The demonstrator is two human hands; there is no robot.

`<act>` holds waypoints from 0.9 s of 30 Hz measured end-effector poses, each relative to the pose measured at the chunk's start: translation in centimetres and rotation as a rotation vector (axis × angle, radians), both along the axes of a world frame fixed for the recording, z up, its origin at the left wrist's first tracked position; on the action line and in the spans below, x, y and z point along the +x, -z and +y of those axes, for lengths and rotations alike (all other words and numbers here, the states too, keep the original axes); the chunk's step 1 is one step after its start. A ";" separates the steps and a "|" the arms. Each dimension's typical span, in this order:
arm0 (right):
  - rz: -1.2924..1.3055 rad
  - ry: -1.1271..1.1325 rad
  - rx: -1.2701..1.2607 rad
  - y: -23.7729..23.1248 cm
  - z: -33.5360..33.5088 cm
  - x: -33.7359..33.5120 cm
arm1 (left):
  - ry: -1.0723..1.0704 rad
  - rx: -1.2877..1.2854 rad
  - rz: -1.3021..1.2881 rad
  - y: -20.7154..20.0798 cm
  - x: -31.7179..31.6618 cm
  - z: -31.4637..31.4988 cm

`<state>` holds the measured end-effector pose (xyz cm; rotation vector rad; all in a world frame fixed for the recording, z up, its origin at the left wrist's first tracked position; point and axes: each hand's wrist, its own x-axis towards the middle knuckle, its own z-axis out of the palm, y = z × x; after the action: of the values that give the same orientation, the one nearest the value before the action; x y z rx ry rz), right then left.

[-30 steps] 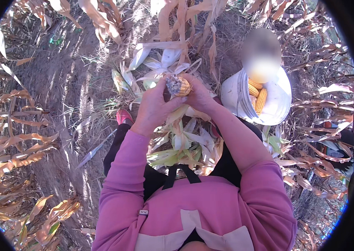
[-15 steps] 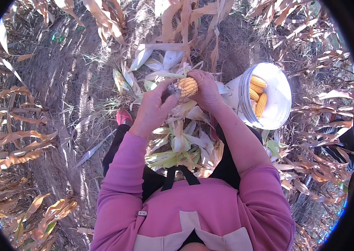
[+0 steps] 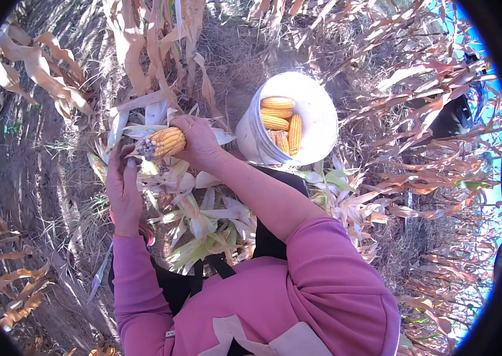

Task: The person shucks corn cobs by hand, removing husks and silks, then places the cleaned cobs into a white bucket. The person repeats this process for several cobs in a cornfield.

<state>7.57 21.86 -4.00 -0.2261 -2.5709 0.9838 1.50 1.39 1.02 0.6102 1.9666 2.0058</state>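
A husked ear of yellow corn [image 3: 168, 142], its tip grey and discoloured, is gripped at its other end by my right hand [image 3: 198, 141]. My left hand [image 3: 124, 193] is beside the grey tip, fingers loosely bent and thumb apart from them; whether a fingertip touches the ear is hard to see. Below both hands lie pale and green corn husks [image 3: 203, 222]. To the right, a white bucket [image 3: 249, 133] leans with its mouth toward me, holding several husked yellow ears [image 3: 295, 134].
Dry corn stalks [image 3: 132, 47] stand just beyond the hands, and more dry leaves [image 3: 423, 184] crowd the right side. Bare soil and straw [image 3: 55, 184] lie to the left. A dark object [image 3: 451, 117] shows among the stalks at far right.
The view has swung right, so the bucket appears nearer the middle. My left hand has loosened from around the ear's grey tip; my right hand still grips the ear.
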 end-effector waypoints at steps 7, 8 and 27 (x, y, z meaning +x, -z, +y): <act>0.031 -0.011 -0.472 1.6 -1.2 -0.3 | -0.210 0.174 0.324 -5.1 0.8 -1.7; 0.064 -0.010 -0.463 1.2 -2.0 -0.8 | -0.209 0.113 0.302 -4.2 0.2 -1.9; 0.057 -0.044 0.315 -1.5 -3.1 -0.6 | 0.123 -0.263 -0.002 -2.5 0.9 -3.1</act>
<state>6.92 18.76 -2.50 -0.0545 -2.6413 0.5770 2.39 -1.74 3.56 0.6462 2.0899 1.6404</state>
